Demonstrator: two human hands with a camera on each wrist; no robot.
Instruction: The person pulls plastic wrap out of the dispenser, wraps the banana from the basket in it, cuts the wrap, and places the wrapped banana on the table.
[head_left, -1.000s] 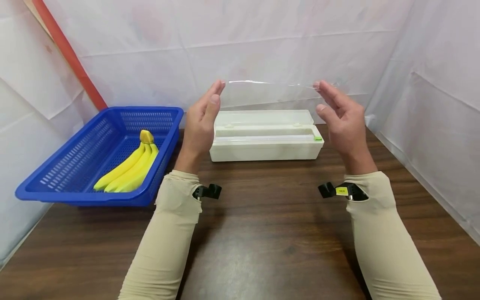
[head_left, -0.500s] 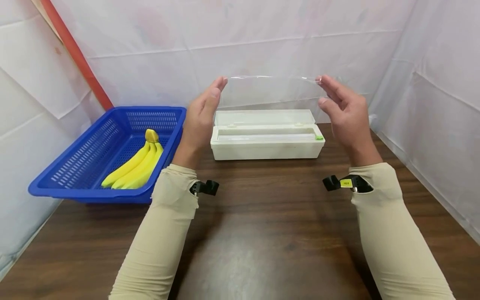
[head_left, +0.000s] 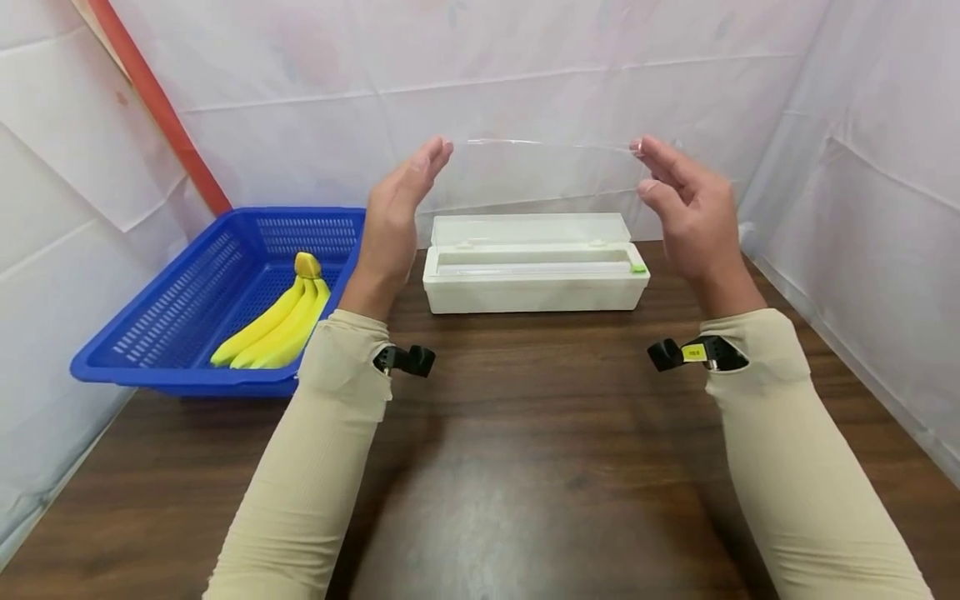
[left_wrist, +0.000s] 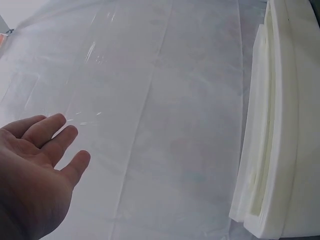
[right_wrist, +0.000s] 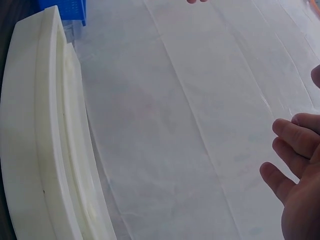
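A thin, see-through sheet of cling film (head_left: 513,142) stretches in the air between both hands, its upper edge showing as a shiny line. At one end, the left hand (head_left: 401,204) touches it with nearly straight fingertips. The right hand (head_left: 697,204) holds up the other end on its extended fingertips, the thumb standing apart from them. Behind and below the hands sits a white cling film dispenser (head_left: 536,292), lid raised, with a green slider (head_left: 638,268) at its right end. In the left wrist view, the film (left_wrist: 90,52) shows as faint glints beyond the fingers.
To the left, a blue plastic basket (head_left: 183,379) holds a bunch of yellow bananas (head_left: 281,325). Everything stands on a dark wooden table (head_left: 525,433). White sheeting (head_left: 570,50) hangs at the back and on both sides, and a red strip (head_left: 161,108) slants down at the back left.
Both hands have risen slightly in the view with the film still spanning them. The basket and bananas appear a little further right, while the dispenser stays where it was.
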